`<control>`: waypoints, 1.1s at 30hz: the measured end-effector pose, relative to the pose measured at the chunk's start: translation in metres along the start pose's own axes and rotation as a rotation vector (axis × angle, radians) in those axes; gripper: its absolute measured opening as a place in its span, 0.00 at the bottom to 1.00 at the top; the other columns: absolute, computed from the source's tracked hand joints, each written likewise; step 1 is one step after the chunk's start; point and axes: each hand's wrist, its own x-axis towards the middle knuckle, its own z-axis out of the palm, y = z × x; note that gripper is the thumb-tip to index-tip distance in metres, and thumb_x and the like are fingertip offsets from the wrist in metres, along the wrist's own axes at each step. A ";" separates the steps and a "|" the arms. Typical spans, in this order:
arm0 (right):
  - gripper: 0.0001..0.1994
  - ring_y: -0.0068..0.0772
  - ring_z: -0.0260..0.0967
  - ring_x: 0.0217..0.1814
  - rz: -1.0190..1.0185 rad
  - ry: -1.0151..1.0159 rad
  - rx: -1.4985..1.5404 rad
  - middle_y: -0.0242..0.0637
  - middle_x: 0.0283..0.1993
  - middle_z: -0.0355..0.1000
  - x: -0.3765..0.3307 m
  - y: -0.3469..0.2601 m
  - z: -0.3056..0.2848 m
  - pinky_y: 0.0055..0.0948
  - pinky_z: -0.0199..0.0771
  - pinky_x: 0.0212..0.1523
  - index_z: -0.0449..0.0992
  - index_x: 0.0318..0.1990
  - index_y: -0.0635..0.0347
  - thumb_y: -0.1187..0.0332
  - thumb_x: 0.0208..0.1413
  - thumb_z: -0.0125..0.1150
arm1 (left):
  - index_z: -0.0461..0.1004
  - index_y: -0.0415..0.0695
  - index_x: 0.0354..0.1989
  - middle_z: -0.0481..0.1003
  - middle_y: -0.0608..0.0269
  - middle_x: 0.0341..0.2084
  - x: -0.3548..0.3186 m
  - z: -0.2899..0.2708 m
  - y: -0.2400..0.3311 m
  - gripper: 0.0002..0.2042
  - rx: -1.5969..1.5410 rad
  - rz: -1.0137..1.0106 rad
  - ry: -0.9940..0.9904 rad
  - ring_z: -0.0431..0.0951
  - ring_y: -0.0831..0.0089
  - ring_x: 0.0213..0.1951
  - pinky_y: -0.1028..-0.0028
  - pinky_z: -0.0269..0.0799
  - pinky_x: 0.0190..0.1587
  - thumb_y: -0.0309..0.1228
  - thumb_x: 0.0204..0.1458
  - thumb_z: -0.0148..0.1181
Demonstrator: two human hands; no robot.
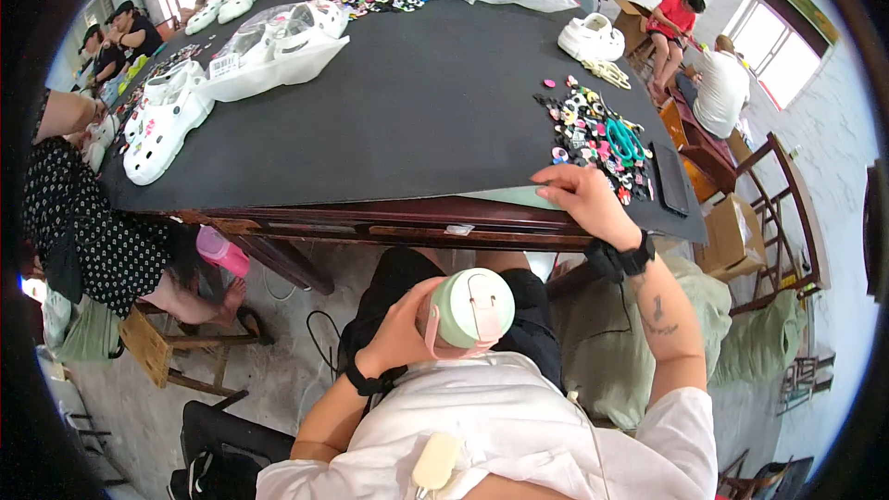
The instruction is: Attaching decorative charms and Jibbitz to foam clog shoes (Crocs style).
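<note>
The step in hand seems to be handling the cup (470, 310): the left hand (398, 338) is wrapped around its side, holding it over the lap, just in front of the counter (389, 130) and apart from it. The right hand (585, 199) is at the counter's front edge, beside the pile of small charms (593, 130), fingers loosely bent; whether it grips the edge of the dark cover (407, 196) or nothing at all, I cannot tell. As I judge it, any next move with the cup calls for a steady left hand that keeps the lid (482, 298) facing up, with care not to knock the counter's edge. The lid is round and pale green, with a pink strap (486, 322) lying across it and more pink hanging down the near side. Most of the body is hidden, so what it contains does not show.
</note>
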 end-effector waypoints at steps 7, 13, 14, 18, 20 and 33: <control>0.09 0.14 0.69 0.35 0.083 -0.118 0.208 0.31 0.34 0.76 0.009 0.018 -0.007 0.18 0.70 0.38 0.77 0.44 0.68 0.75 0.57 0.61 | 0.62 0.41 0.59 0.72 0.54 0.53 -0.002 0.004 -0.004 0.48 0.005 -0.048 -0.028 0.74 0.62 0.54 0.64 0.69 0.58 0.41 0.26 0.82; 0.13 0.28 0.73 0.45 -0.022 0.003 0.001 0.40 0.42 0.76 -0.029 -0.008 0.008 0.27 0.71 0.48 0.76 0.46 0.66 0.72 0.54 0.64 | 0.63 0.41 0.58 0.72 0.54 0.53 -0.002 0.003 0.001 0.46 0.009 -0.032 0.017 0.75 0.64 0.53 0.65 0.70 0.56 0.41 0.27 0.82; 0.17 0.34 0.72 0.49 -0.130 0.064 -0.073 0.42 0.45 0.75 -0.036 -0.011 0.016 0.30 0.70 0.51 0.75 0.49 0.65 0.69 0.52 0.65 | 0.64 0.41 0.57 0.72 0.54 0.52 -0.001 0.003 0.004 0.44 0.007 -0.020 0.032 0.76 0.65 0.52 0.67 0.71 0.55 0.41 0.29 0.81; 0.43 0.52 0.63 0.61 -0.411 -0.070 -0.099 0.49 0.59 0.65 -0.067 -0.040 0.033 0.42 0.64 0.61 0.65 0.60 0.63 0.48 0.39 0.74 | 0.64 0.41 0.57 0.72 0.54 0.52 0.006 0.006 0.028 0.45 -0.007 -0.084 0.033 0.76 0.66 0.52 0.68 0.71 0.55 0.41 0.28 0.82; 0.51 0.53 0.64 0.61 -0.472 -0.131 -0.123 0.51 0.59 0.65 -0.074 -0.063 0.043 0.43 0.65 0.60 0.63 0.62 0.63 0.42 0.30 0.76 | 0.62 0.40 0.59 0.72 0.55 0.52 0.010 0.008 0.026 0.49 -0.009 -0.076 -0.023 0.75 0.64 0.53 0.66 0.69 0.56 0.42 0.24 0.82; 0.39 0.49 0.77 0.42 -0.693 -0.144 -0.305 0.54 0.49 0.72 -0.090 -0.057 0.040 0.33 0.81 0.35 0.66 0.58 0.68 0.49 0.44 0.70 | 0.65 0.43 0.58 0.72 0.53 0.52 0.004 0.008 0.020 0.42 0.096 -0.008 -0.116 0.75 0.59 0.53 0.65 0.70 0.56 0.40 0.29 0.79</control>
